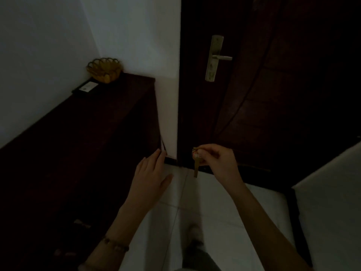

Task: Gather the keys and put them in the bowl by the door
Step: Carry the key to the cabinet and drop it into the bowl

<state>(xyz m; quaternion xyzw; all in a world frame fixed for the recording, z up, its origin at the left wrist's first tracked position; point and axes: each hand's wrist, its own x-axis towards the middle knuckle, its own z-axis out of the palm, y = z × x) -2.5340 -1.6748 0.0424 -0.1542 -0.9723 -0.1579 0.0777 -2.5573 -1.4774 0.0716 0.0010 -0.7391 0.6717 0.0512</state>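
A brass-coloured key (196,166) hangs blade-down from my right hand (216,159), which pinches its head between thumb and fingers, low in front of the dark door. My left hand (151,178) is open and flat, fingers together, reaching toward the near corner of the dark cabinet (93,145). A yellow scalloped bowl (104,70) stands on the far end of the cabinet top, against the white wall beside the door. What lies inside the bowl is too dim to tell.
The dark wooden door (273,85) with a metal lever handle (216,57) stands shut on the right. A small dark box with a white label (86,88) lies next to the bowl. Small pale items (83,223) lie on the cabinet's near end. Pale floor tiles (224,212) spread below.
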